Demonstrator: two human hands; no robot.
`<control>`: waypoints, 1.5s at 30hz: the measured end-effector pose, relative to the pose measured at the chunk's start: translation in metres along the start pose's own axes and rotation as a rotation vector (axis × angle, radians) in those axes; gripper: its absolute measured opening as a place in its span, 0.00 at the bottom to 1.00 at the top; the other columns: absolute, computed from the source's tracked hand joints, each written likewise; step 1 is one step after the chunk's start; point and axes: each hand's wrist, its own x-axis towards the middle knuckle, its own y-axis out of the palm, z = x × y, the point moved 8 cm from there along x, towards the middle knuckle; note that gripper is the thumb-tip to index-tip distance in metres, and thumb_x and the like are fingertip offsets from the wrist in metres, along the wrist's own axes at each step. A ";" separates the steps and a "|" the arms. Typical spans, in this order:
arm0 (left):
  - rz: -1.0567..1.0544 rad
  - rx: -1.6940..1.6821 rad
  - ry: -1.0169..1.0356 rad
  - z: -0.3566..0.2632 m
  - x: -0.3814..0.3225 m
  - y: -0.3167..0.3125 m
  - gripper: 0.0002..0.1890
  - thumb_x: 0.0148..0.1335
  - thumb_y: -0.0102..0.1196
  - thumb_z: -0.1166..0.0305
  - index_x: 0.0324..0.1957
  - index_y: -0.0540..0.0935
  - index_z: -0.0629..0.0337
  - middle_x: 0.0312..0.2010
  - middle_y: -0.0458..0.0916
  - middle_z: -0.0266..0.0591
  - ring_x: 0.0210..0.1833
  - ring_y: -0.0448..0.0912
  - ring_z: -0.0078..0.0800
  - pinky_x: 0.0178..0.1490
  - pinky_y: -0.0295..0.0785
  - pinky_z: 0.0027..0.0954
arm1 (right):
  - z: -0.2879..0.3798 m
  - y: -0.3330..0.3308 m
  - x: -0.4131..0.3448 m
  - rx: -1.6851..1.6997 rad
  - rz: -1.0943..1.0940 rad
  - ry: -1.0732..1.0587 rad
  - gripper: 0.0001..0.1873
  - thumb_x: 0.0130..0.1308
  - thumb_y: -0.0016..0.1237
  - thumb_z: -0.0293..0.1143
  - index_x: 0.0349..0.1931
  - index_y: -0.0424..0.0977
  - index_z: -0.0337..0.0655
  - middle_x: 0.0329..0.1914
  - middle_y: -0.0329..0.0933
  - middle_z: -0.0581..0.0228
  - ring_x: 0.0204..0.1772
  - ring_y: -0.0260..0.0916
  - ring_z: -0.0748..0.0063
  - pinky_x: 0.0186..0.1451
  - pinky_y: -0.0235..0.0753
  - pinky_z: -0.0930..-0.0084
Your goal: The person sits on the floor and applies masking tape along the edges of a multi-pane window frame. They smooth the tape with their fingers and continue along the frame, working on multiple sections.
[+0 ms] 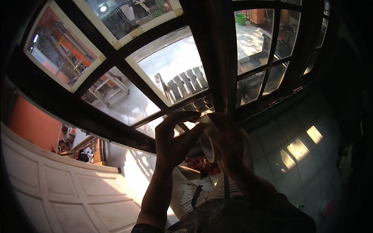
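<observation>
A roll of pale masking tape (215,151) is held on edge in my right hand (231,142), in front of a dark window frame (116,55). Thumb and forefinger of my left hand (172,142) meet at a short strip of tape (206,120) at the top of the roll. Both hands are in shadow, so the exact finger contact is hard to make out. Pale tape (147,83) lines edges of the glass pane beyond my hands. Similar strips (90,70) border the pane at the far left.
A white panelled door (70,186) stands at lower left. Through the glass show a slatted bench (186,83), a wooden ladder-like frame (112,87) and a green bucket (240,19). Red cloth (201,164) lies below my hands. Floor tiles (274,137) extend rightward.
</observation>
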 end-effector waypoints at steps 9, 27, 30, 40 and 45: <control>-0.160 0.184 0.074 -0.034 0.027 0.000 0.09 0.70 0.73 0.74 0.47 0.91 0.70 0.40 0.91 0.40 0.45 0.87 0.23 0.53 0.82 0.29 | 0.004 -0.011 0.008 -0.539 0.158 -0.134 0.25 0.75 0.69 0.31 0.68 0.75 0.40 0.60 0.85 0.58 0.65 0.82 0.74 0.67 0.81 0.70; -0.145 0.154 0.208 0.005 0.153 0.017 0.10 0.74 0.73 0.67 0.45 0.91 0.66 0.35 0.93 0.43 0.38 0.93 0.29 0.47 0.87 0.30 | -0.057 -0.090 0.079 -0.115 0.411 0.222 0.34 0.73 0.66 0.39 0.76 0.70 0.41 0.56 0.79 0.62 0.53 0.78 0.77 0.59 0.82 0.71; -0.220 0.161 0.220 0.015 0.177 0.013 0.12 0.74 0.73 0.65 0.46 0.91 0.66 0.36 0.94 0.45 0.38 0.94 0.30 0.46 0.86 0.30 | -0.038 -0.067 0.107 -0.276 0.332 -0.039 0.36 0.75 0.66 0.40 0.78 0.67 0.41 0.54 0.78 0.64 0.51 0.77 0.78 0.57 0.82 0.72; -0.518 0.148 0.230 0.022 0.212 0.007 0.09 0.69 0.77 0.69 0.44 0.95 0.64 0.35 0.96 0.41 0.35 0.93 0.25 0.42 0.83 0.26 | -0.032 -0.042 0.156 -0.271 0.266 -0.237 0.45 0.69 0.73 0.40 0.81 0.63 0.39 0.56 0.76 0.57 0.57 0.78 0.71 0.61 0.82 0.67; -0.593 0.160 0.295 0.031 0.221 0.010 0.07 0.68 0.77 0.70 0.42 0.95 0.63 0.35 0.96 0.40 0.33 0.92 0.25 0.41 0.83 0.24 | -0.044 -0.044 0.169 -0.246 0.211 -0.231 0.45 0.67 0.75 0.41 0.78 0.64 0.37 0.56 0.75 0.57 0.54 0.78 0.70 0.57 0.82 0.66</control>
